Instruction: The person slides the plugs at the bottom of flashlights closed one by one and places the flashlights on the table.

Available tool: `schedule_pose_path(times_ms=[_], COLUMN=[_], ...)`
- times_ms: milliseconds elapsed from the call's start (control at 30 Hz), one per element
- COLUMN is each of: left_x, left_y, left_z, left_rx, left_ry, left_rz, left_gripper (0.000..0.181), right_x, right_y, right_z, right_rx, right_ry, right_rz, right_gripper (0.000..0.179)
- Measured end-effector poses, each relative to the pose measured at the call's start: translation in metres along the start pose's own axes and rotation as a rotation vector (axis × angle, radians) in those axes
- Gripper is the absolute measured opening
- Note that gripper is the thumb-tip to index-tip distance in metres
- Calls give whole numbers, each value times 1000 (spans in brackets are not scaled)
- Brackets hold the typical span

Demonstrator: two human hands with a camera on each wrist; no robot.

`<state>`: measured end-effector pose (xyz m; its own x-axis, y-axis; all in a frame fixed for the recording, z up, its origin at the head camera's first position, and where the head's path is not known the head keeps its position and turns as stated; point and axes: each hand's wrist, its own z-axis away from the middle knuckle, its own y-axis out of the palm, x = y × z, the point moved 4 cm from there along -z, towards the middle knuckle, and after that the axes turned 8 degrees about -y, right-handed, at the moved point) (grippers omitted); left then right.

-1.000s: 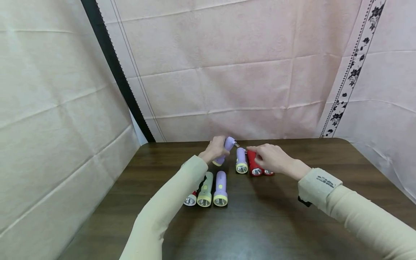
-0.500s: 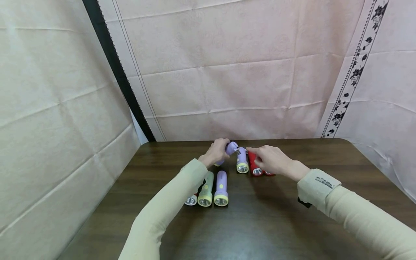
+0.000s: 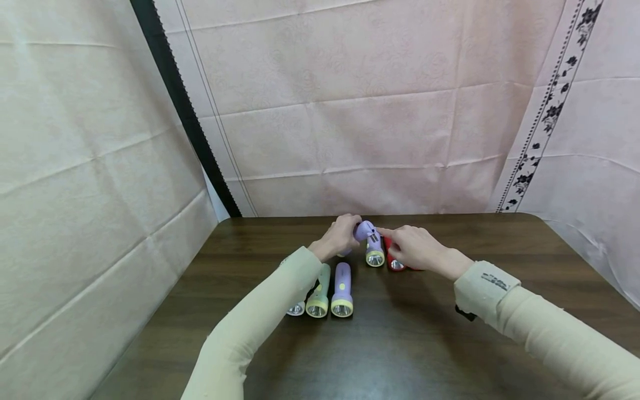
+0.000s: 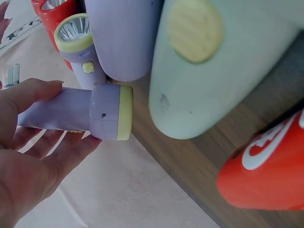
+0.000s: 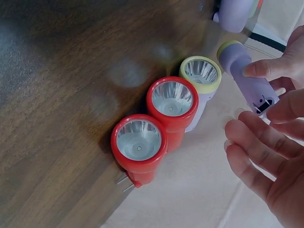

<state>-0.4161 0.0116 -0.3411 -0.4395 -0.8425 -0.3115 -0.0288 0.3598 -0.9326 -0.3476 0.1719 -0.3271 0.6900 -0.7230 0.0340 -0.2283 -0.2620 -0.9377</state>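
Observation:
My left hand (image 3: pixel 340 238) grips a purple flashlight (image 4: pixel 61 110) with a cream-yellow head ring, thumb on one side and fingers on the other. Two metal plug prongs (image 5: pixel 262 104) stick out at the flashlight's tail end. My right hand (image 3: pixel 416 248) has its index finger reaching to that tail end, at the prongs; its other fingers bend loosely around nothing. Close by on the table stands another purple flashlight (image 5: pixel 200 76), beside a red flashlight (image 5: pixel 172 100) and a second red flashlight (image 5: pixel 139 142), which also shows prongs.
Nearer on the dark wood table (image 3: pixel 400 344) lie a purple flashlight (image 3: pixel 342 289), a green flashlight (image 3: pixel 318 291) and a red one (image 4: pixel 266 166), partly hidden by the left sleeve in the head view. Pale cloth (image 3: pixel 340 111) hangs behind the table.
My left hand has moved slightly right with the purple flashlight, and its pronged end has come to the right index finger. The right hand stays almost in place.

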Motion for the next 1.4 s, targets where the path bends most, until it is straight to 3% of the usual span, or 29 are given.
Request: schedule_pose_path(times_ms=[300, 767, 1400], left_x=[-6, -7, -17], left_y=[2, 2, 0], left_z=[1, 2, 7], left_rx=[19, -20, 23], left_ry=[15, 129, 130], left_rz=[13, 23, 54], left_gripper=[39, 36, 40], right_x=[0, 2, 0], right_y=[1, -1, -6], right_z=[2, 3, 2], right_rx=[0, -46, -54], right_ry=[-11, -4, 21], right_rz=[-8, -20, -10], right_gripper=[55, 51, 48])
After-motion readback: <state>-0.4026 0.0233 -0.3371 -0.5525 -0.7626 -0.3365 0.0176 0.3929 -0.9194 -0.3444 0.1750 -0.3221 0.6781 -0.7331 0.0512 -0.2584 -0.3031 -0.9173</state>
